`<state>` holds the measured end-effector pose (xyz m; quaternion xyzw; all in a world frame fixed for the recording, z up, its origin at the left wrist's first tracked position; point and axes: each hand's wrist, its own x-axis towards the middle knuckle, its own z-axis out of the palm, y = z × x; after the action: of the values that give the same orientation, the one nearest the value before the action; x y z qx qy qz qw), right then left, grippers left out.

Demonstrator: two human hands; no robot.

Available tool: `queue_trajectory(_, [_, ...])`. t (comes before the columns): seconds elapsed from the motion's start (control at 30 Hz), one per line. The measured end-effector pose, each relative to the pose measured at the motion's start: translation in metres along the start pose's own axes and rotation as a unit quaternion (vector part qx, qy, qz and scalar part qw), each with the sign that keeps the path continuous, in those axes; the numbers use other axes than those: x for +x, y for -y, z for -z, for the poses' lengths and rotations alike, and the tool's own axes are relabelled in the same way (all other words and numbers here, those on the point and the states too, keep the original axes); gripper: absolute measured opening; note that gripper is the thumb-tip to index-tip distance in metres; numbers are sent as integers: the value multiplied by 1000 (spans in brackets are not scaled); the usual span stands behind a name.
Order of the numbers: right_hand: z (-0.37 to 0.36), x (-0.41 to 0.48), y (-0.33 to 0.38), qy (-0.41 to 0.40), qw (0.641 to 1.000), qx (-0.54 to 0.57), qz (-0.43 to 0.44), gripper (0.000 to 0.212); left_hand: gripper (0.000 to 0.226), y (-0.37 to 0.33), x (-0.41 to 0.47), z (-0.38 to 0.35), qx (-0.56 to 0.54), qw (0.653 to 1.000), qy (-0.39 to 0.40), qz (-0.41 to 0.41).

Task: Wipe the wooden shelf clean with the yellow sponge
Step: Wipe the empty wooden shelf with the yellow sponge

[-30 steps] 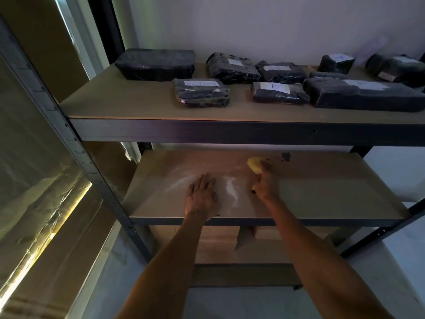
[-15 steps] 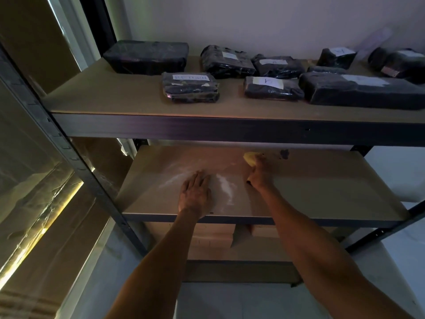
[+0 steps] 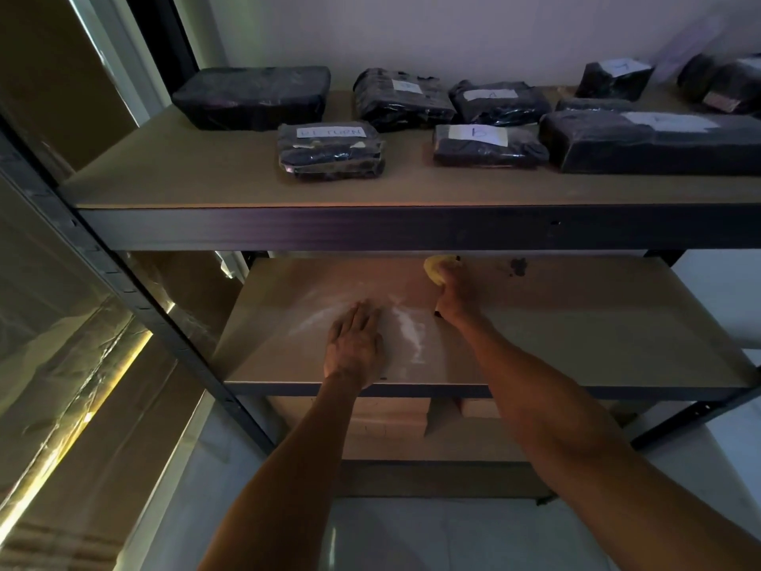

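Likely soft and light, the yellow sponge (image 3: 433, 269) suited a top grip; right hand (image 3: 456, 297) clutched it, left hand (image 3: 354, 350) lay flat on the wooden shelf (image 3: 597, 331)

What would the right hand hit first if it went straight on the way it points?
Nothing visible: the right hand, gripping the sponge, points toward the back of the shelf, and the way looks free. The dark stain lies off to its right. Further back is hidden by the upper beam.
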<state>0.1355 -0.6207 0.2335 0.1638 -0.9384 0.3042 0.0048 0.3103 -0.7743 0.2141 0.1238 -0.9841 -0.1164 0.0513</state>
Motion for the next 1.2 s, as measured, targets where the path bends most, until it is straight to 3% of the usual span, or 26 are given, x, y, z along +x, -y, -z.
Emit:
queue_trajectory(0.1, [-19,-21,12,79,988,24,132,53,56,1,0,0,-4,1000,-5,-2])
queue_trajectory(0.17, [-18,-21,10,94,982,33,163,52,56,-1,-1,2,-7,1000,-6,-4])
queue_trajectory(0.3, [-7,18,-10,-21,997,44,55,53,55,-2,0,2,-7,1000,-6,-6])
queue_trajectory(0.4, [-14,32,-6,11,999,35,-1,51,55,-2,1,0,-1,1000,-8,-1])
queue_trajectory(0.57, [-42,-1,31,137,970,59,192,44,56,-2,-1,1,-8,1000,-23,-11])
queue_trajectory(0.63, [-35,2,31,131,965,59,221,47,55,-3,-2,2,-7,1000,-27,-13])
queue_trajectory(0.77, [-21,28,6,9,992,56,109,49,57,-4,1,1,1,1000,-23,-7])
queue_trajectory(0.83, [-23,28,4,31,994,44,100,50,57,-3,1,1,5,1000,-27,-10])
queue_trajectory(1.03, [-26,-13,24,174,955,59,234,47,59,-2,-3,0,-3,999,-28,-15])
queue_trajectory(1.1, [-8,-8,12,114,969,70,208,55,57,-1,-2,0,2,1000,-27,-14])
queue_trajectory(1.2, [18,-5,-22,27,996,31,82,62,56,-2,0,1,13,1000,-16,-11])
